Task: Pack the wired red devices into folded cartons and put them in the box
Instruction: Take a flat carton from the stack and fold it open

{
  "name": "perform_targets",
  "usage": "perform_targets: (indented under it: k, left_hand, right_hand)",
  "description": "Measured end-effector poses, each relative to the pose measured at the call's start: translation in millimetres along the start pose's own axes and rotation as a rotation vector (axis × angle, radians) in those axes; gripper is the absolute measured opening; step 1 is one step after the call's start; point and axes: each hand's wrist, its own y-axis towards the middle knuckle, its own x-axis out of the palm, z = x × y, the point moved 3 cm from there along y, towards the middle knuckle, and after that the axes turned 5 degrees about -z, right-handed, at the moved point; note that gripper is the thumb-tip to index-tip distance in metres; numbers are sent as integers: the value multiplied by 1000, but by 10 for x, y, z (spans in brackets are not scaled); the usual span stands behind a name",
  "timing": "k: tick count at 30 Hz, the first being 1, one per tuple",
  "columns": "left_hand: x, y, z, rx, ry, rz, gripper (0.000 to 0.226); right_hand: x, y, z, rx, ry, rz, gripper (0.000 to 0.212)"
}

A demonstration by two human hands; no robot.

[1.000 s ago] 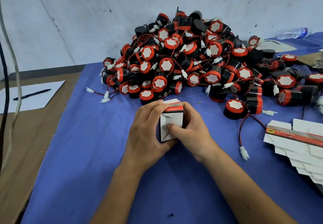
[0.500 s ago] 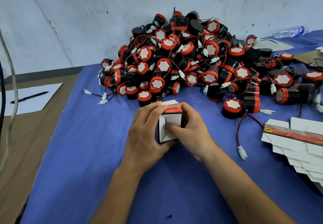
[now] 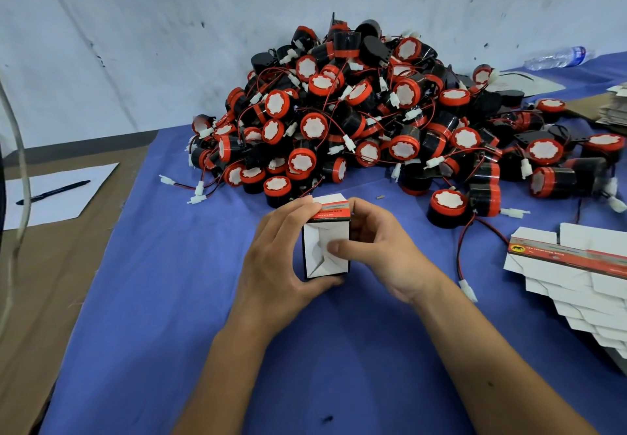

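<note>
While both grip, left hand [image 3: 276,258], right hand [image 3: 380,248], white carton [image 3: 325,248]

1. Left hand [image 3: 278,258]: fingers curled round the left side of the carton [image 3: 326,248], fingertips at its top edge.
2. Right hand [image 3: 380,248]: fingers curled behind the carton, thumb pressed on its white front flaps.
3. Both forearms bare.

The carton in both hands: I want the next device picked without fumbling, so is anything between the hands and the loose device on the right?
Nothing visible blocks it. The loose device lies just right of the right hand on bare blue cloth; both hands hold the carton.
</note>
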Motion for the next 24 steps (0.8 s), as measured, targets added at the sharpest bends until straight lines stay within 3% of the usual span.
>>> perform_targets:
  k: [7, 13, 19, 21, 24]
  left_hand:
    - [14, 3, 23, 16, 21, 25, 96]
    - [69, -13, 56, 59, 12, 32, 92]
    - [135, 26, 158, 171, 68, 128, 51]
    - [143, 27, 117, 134, -42, 108, 58]
    - [186, -4, 31, -174, -529, 63, 62]
  right_hand:
    - [22, 3, 26, 7, -110, 64, 41]
    - [-31, 0, -4, 58, -87, -34, 48]
    - [-20, 8, 77, 31, -264, 68, 41]
    - [-23, 5, 70, 16, -264, 107, 45]
    - [-15, -6, 30, -37, -513, 225, 40]
